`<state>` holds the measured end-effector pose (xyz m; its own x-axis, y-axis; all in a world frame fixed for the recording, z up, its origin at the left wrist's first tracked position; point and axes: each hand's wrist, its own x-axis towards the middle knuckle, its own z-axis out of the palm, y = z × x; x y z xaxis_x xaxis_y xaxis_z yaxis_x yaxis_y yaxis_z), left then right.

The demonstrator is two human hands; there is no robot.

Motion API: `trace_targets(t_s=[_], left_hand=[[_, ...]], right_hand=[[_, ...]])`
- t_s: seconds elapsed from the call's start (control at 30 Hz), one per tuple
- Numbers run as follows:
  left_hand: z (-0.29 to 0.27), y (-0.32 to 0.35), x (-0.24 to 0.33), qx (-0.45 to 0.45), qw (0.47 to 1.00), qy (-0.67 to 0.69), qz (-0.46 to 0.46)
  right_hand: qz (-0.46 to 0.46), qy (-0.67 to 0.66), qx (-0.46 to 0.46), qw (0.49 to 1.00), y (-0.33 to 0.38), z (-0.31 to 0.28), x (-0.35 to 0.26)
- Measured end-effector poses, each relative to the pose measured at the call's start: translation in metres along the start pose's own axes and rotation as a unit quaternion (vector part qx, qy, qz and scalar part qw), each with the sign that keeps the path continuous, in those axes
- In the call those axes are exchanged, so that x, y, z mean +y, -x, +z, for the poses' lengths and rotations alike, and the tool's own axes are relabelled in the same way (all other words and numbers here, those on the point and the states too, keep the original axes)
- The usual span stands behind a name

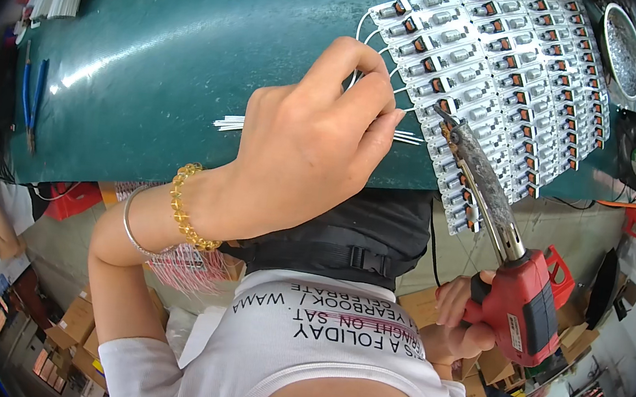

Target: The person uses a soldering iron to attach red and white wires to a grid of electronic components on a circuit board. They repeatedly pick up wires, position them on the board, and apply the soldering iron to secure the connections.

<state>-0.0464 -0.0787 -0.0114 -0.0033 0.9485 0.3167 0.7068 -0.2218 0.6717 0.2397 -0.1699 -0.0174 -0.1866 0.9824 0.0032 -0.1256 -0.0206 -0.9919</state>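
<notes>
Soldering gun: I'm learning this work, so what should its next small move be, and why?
Perhaps the soldering gun should lightly dab its tip at the edge of the white panel, near the left hand: the right hand aims it there, and the left hand seems to pinch a white wire at that edge. Whether the tip touches anything is unclear.

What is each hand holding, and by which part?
The right hand holds a red and black soldering gun by its handle. The left hand seems to pinch a thin white wire; fingers hide exactly where.
</notes>
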Motion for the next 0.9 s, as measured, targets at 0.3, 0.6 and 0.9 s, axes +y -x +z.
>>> trace_targets(t_s=[0.3, 0.6, 0.9], left_hand=[[-0.006, 0.005, 0.003, -0.022, 0.998, 0.051, -0.022], [0.005, 0.013, 0.005, 0.039, 0.998, 0.045, -0.017], [0.001, 0.009, 0.009, 0.017, 0.997, 0.063, -0.043]], right_hand=[[0.012, -0.005, 0.027, 1.0, 0.003, 0.002, -0.005], [0.008, -0.006, -0.008, 1.0, 0.004, 0.0, -0.003], [0.015, 0.004, -0.009, 1.0, 0.009, -0.002, -0.006]])
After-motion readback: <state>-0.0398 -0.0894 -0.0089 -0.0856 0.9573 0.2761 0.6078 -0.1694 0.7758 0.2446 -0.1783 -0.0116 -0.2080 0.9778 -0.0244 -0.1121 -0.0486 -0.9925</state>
